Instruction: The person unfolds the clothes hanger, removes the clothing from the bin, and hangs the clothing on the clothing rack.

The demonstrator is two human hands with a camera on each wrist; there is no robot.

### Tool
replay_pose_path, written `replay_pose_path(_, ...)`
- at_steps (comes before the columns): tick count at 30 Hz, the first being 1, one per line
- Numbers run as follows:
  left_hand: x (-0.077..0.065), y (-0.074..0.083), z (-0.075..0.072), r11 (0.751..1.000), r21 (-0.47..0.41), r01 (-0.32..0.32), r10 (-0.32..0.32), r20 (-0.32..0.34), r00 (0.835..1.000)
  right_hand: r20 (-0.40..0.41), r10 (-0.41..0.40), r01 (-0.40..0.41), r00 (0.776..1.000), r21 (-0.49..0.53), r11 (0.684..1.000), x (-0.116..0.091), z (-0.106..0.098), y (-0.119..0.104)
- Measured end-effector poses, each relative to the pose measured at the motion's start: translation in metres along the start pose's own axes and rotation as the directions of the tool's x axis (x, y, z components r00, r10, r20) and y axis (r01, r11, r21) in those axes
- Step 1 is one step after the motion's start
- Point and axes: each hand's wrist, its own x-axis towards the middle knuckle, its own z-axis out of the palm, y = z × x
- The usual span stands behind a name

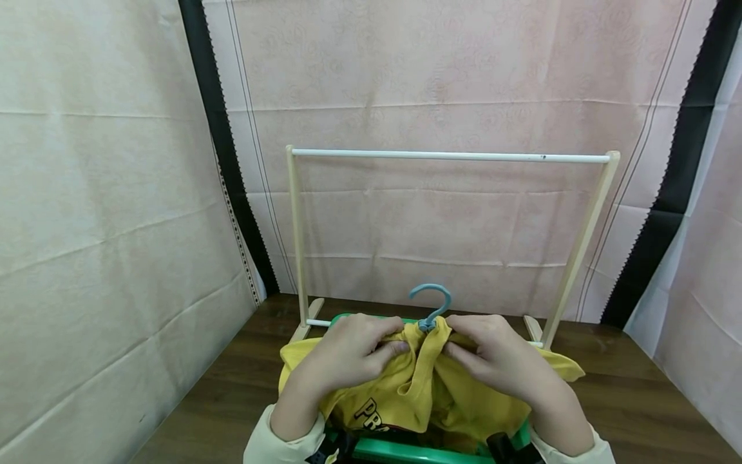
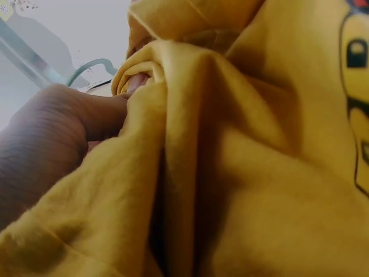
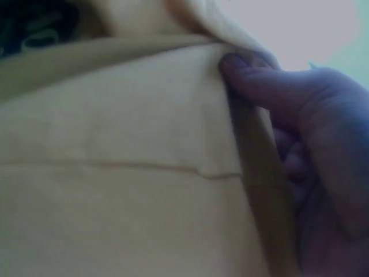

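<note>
A yellow shirt (image 1: 371,393) with dark printed lettering hangs in folds between both hands. Out of its neckline rises the curved hook of a blue clothes hanger (image 1: 443,299); the rest of the hanger is hidden by cloth. To the left of the hook, my left hand (image 1: 356,351) pinches the shirt near the collar, and its thumb meets the fabric in the left wrist view. My right hand (image 1: 501,354) grips the shirt on the hook's other side. In the right wrist view its thumb (image 3: 253,78) presses on a folded edge of the yellow cloth.
Behind the hands a rack with a white top bar (image 1: 446,155) and cream side posts stands on the dark wooden table (image 1: 214,393). Under the shirt sits a green basket (image 1: 417,449), mostly covered. Pale cloth walls (image 1: 440,71) enclose the back and sides.
</note>
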Motion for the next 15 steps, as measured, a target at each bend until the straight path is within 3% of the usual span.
replay_pose_path(15,-0.001,-0.002,-0.004,0.998,-0.059,0.014,-0.012,0.041,0.999,0.086,0.039,-0.046,0.996,0.074,0.996,-0.004,-0.012,-0.002)
